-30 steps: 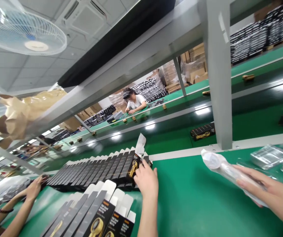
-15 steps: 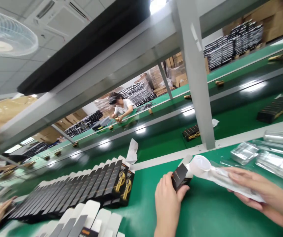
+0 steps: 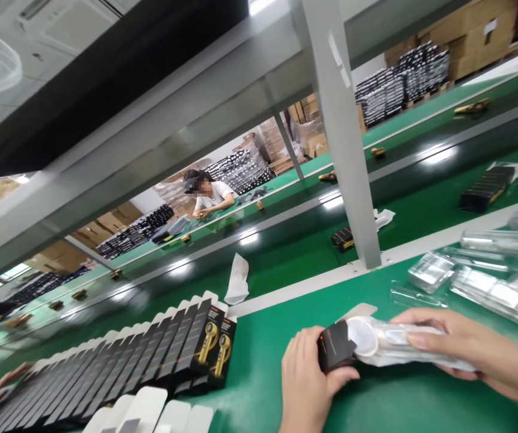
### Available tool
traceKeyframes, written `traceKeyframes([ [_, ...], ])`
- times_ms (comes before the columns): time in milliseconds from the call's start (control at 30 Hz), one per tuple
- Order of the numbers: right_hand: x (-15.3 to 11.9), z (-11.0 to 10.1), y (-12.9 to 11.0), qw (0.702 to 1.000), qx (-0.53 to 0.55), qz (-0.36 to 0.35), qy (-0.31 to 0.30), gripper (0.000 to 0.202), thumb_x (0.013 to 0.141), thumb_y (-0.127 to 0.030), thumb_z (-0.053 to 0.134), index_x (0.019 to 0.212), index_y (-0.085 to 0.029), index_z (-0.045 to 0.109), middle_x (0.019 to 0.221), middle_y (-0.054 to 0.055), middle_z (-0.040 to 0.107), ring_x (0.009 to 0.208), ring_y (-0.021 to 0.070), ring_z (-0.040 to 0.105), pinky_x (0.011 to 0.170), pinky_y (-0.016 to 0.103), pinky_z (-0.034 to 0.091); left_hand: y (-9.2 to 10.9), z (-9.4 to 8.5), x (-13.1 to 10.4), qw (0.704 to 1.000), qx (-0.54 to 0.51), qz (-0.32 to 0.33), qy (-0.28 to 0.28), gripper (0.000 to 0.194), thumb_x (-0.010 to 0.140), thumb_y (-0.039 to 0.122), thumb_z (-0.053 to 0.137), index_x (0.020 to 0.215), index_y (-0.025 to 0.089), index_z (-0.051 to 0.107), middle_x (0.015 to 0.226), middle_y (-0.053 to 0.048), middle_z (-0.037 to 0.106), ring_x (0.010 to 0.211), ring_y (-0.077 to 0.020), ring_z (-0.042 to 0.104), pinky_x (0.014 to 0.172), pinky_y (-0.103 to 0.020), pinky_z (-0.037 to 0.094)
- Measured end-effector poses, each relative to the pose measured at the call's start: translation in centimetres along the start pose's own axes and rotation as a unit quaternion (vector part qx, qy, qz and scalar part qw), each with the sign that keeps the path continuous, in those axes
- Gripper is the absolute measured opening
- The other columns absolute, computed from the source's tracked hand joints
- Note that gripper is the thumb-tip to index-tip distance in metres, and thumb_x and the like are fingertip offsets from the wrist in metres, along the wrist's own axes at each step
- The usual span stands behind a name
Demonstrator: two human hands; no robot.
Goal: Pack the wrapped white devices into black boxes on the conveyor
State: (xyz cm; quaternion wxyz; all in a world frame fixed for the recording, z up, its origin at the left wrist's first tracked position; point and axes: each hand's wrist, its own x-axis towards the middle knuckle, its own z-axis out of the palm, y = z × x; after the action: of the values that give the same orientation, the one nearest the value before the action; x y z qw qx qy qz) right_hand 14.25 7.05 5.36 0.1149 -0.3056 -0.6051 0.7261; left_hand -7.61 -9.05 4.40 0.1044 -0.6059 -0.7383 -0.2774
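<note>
My left hand (image 3: 306,379) is closed around a small black carton (image 3: 334,346), whose white end flap stands open toward the right. My right hand (image 3: 457,346) grips a clear plastic tray in a thin white wrapper (image 3: 403,343), with a round white end. That round end sits at the carton's open mouth; how far inside it reaches, I cannot tell. Beyond my right hand lie several clear plastic trays (image 3: 488,291) on the green bench.
A long row of black cartons (image 3: 150,355) with open white flaps stands at left, with more flaps (image 3: 145,412) in front. A grey post (image 3: 342,150) rises behind my hands. Cartons (image 3: 487,187) and gold-coloured devices (image 3: 473,107) lie on green conveyors. Another person (image 3: 211,195) works across; a co-worker's hand (image 3: 6,385) is at far left.
The wrapped tray has come level and its round end has moved up against the carton's mouth. The carton has turned to face it. The whole view has shifted slightly.
</note>
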Motion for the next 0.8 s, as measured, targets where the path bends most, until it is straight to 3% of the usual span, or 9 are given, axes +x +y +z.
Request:
traceKeyframes([
  [100, -0.1, 0.1, -0.1, 0.998, 0.017, 0.025, -0.052, 0.049, 0.077, -0.062, 0.059, 0.107, -0.024, 0.065, 0.073, 0.000, 0.051, 0.054, 0.0087, 0.034, 0.047, 0.024, 0.017, 0.0, 0.1, 0.0, 1.000, -0.007, 0.013, 0.018, 0.067, 0.069, 0.081, 0.044, 0.100, 0.022, 0.056, 0.086, -0.004, 0.068, 0.075, -0.0208, 0.066, 0.065, -0.032, 0.053],
  [333, -0.3, -1.3, 0.0, 0.997, -0.067, 0.017, -0.015, 0.057, 0.070, -0.069, 0.057, 0.100, -0.022, 0.068, 0.063, -0.002, 0.047, 0.047, 0.0073, 0.032, 0.044, 0.023, 0.015, 1.1, 0.3, 0.1, 0.999, -0.011, 0.028, 0.039, 0.065, 0.070, 0.080, 0.043, 0.097, 0.023, 0.055, 0.082, -0.003, 0.068, 0.071, -0.0188, 0.065, 0.062, -0.030, 0.050],
  [533, -0.2, 0.2, -0.3, 0.991, -0.107, -0.075, -0.039, 0.026, 0.076, -0.038, 0.061, 0.093, -0.021, 0.071, 0.072, -0.001, 0.063, 0.060, 0.0105, 0.048, 0.052, 0.020, 0.029, 2.2, 0.5, 0.2, 0.994, 0.034, 0.108, -0.011, 0.062, 0.068, 0.078, 0.051, 0.093, 0.022, 0.055, 0.078, -0.003, 0.067, 0.065, -0.0186, 0.062, 0.060, -0.031, 0.047],
  [667, 0.1, 1.2, 0.1, 0.991, -0.093, -0.079, -0.057, 0.023, 0.078, -0.031, 0.061, 0.097, -0.021, 0.069, 0.080, -0.002, 0.068, 0.067, 0.0127, 0.056, 0.057, 0.019, 0.036, 2.3, 0.5, 0.2, 0.993, 0.033, 0.112, 0.013, 0.058, 0.075, 0.075, 0.048, 0.096, 0.022, 0.055, 0.079, -0.005, 0.067, 0.066, -0.0187, 0.062, 0.060, -0.030, 0.045],
  [800, 0.6, 2.1, 0.9, 0.985, -0.147, -0.081, -0.036, 0.022, 0.075, -0.022, 0.057, 0.093, -0.022, 0.069, 0.087, -0.002, 0.070, 0.080, 0.0175, 0.062, 0.067, 0.022, 0.043, 2.0, 0.9, 0.1, 0.990, 0.042, 0.132, -0.003, 0.059, 0.077, 0.076, 0.042, 0.097, 0.021, 0.053, 0.080, -0.004, 0.066, 0.065, -0.0188, 0.060, 0.061, -0.031, 0.043],
])
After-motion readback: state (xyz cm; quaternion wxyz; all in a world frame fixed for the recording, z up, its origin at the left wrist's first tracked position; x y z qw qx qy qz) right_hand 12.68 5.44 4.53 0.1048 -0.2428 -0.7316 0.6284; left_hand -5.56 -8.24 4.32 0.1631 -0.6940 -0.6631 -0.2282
